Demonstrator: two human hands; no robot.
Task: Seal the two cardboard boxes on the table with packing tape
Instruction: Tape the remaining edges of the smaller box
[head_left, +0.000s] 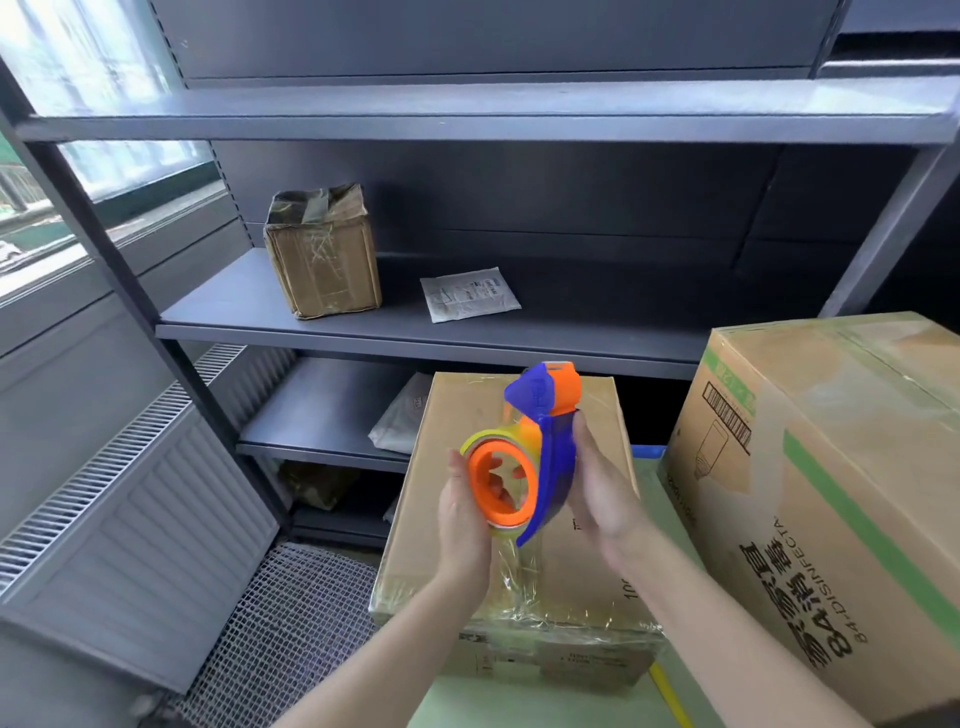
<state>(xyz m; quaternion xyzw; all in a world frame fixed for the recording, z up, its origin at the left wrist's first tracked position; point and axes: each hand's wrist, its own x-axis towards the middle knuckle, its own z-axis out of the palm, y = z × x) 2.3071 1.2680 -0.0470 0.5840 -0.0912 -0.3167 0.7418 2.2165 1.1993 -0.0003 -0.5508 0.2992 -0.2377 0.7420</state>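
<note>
Tape dispenser (535, 452) gripped in both hands above the smaller box (452, 415)
Left hand (462, 514) fingers (500, 491) curl round the yellow roll, showing through its orange core; right hand (597, 499) clasps the blue handle, its fingers hidden behind. The taped smaller box sits on the green counter (545, 701), larger box (831, 493) right, dark shelves (415, 322) far

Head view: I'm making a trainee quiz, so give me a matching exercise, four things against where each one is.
Things
1. tape dispenser
2. battered box
3. white packet
4. green-striped box

Places
A. on the table, far right
B. held between the left hand and the right hand
C. flat on the shelf, right of the battered box
D. standing at that shelf's left end

Pairs: 1-B, 2-D, 3-C, 4-A
</note>
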